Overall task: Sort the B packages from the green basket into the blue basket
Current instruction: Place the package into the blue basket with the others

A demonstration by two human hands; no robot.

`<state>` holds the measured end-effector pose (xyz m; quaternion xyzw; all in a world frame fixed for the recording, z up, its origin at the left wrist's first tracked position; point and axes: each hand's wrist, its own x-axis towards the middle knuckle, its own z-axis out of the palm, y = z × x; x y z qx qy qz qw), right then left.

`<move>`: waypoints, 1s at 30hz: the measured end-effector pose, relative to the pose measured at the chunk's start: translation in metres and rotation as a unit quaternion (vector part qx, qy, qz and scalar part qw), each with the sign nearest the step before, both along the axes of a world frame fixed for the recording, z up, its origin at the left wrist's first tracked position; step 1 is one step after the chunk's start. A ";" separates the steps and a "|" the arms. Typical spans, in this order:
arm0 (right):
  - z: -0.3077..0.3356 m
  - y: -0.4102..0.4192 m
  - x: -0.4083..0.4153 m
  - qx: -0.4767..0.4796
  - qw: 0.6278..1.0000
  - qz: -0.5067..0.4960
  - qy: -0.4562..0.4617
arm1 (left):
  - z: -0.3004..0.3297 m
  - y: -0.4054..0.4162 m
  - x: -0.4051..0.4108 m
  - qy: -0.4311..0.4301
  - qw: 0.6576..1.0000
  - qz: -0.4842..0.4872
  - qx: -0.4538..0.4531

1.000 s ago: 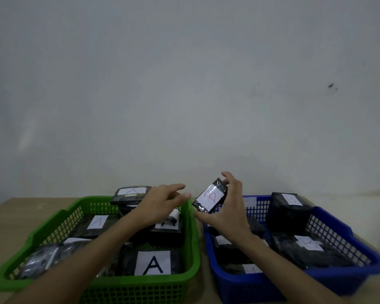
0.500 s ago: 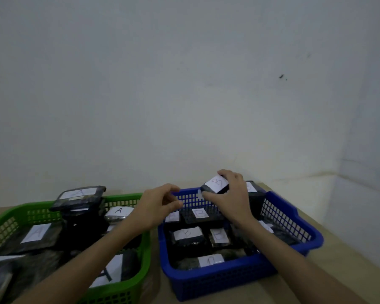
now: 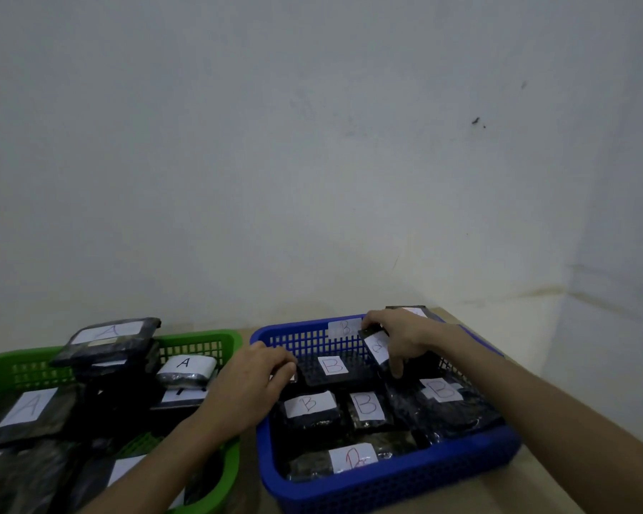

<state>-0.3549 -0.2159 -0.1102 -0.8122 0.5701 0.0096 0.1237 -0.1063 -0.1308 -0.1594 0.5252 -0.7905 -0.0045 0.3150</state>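
Observation:
The blue basket (image 3: pixel 387 480) sits at the right and holds several black packages with white B labels. My right hand (image 3: pixel 398 337) is inside it near the back wall, fingers closed on a small black B package (image 3: pixel 377 346) that is tilted on edge. My left hand (image 3: pixel 253 383) rests over the basket's left rim with curled fingers touching the edge of another B package (image 3: pixel 333 367); whether it grips is unclear. The green basket (image 3: pixel 201 341) at the left holds black packages labelled A (image 3: pixel 184 363).
Both baskets stand side by side on a wooden table (image 3: pixel 531 473) against a white wall. A stack of A packages (image 3: pixel 108 341) rises above the green basket's rim. The table's right edge lies close to the blue basket.
My right hand has lowered the B package from above the rim down into the blue basket. My left hand has moved right onto the blue basket's left edge. The view has shifted right.

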 end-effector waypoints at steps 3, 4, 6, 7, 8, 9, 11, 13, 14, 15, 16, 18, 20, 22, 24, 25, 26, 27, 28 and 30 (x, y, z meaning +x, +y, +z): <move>-0.006 -0.007 0.002 -0.020 0.998 -0.003 0.056 | -0.002 -0.001 0.001 -0.003 1.000 0.000 -0.001; -0.010 -0.009 0.003 -0.034 0.997 0.001 0.074 | -0.002 -0.001 0.001 -0.002 1.000 0.000 -0.003; -0.017 -0.012 0.007 -0.057 0.991 0.013 0.117 | -0.002 -0.001 0.002 0.000 1.000 0.000 -0.007; -0.019 -0.012 0.009 -0.068 0.987 0.020 0.145 | -0.002 -0.001 0.002 0.000 1.000 -0.001 -0.009; -0.021 -0.013 0.012 -0.078 0.982 0.027 0.171 | -0.002 -0.001 0.002 -0.001 1.000 -0.002 -0.011; -0.022 -0.012 0.014 -0.087 0.977 0.034 0.192 | -0.002 -0.001 0.001 -0.003 1.000 -0.003 -0.013; -0.023 -0.012 0.017 -0.096 0.970 0.045 0.220 | -0.002 0.000 0.001 -0.007 1.000 -0.004 -0.014; -0.022 -0.011 0.020 -0.101 0.963 0.053 0.244 | -0.002 0.000 0.001 -0.011 1.000 -0.001 -0.011; -0.022 -0.011 0.020 -0.102 0.961 0.056 0.251 | -0.001 0.000 0.001 -0.013 1.000 0.001 -0.010; -0.022 -0.012 0.021 -0.103 0.960 0.057 0.254 | -0.001 0.000 0.000 -0.013 1.000 0.003 -0.009; -0.022 -0.012 0.020 -0.104 0.960 0.057 0.255 | -0.001 0.000 0.000 -0.014 1.000 0.004 -0.007; -0.022 -0.012 0.017 -0.105 0.961 0.052 0.252 | 0.000 0.001 -0.001 -0.015 1.000 0.008 -0.004; -0.020 -0.010 0.015 -0.092 0.969 0.041 0.226 | 0.000 0.001 0.000 -0.017 1.000 0.010 0.000; -0.015 -0.007 0.009 -0.066 0.987 0.016 0.143 | 0.000 0.001 0.000 -0.016 1.000 0.008 0.001; -0.011 -0.006 0.004 -0.059 0.996 -0.006 0.068 | 0.000 0.000 0.000 -0.015 1.000 0.010 0.001; -0.011 -0.006 0.003 -0.069 0.994 -0.002 0.079 | 0.000 0.000 0.000 -0.015 1.000 0.011 0.002; -0.013 -0.005 0.002 -0.080 0.990 0.008 0.112 | -0.001 0.000 0.000 -0.016 1.000 0.013 0.003; -0.016 -0.004 0.003 -0.087 0.985 0.017 0.146 | -0.001 0.000 -0.001 -0.019 1.000 0.013 0.003; -0.019 -0.004 0.004 -0.090 0.982 0.021 0.167 | -0.001 -0.001 -0.001 -0.021 1.000 0.013 0.004; -0.022 -0.003 0.007 -0.092 0.982 0.017 0.164 | -0.001 -0.001 -0.001 -0.019 1.000 0.014 0.005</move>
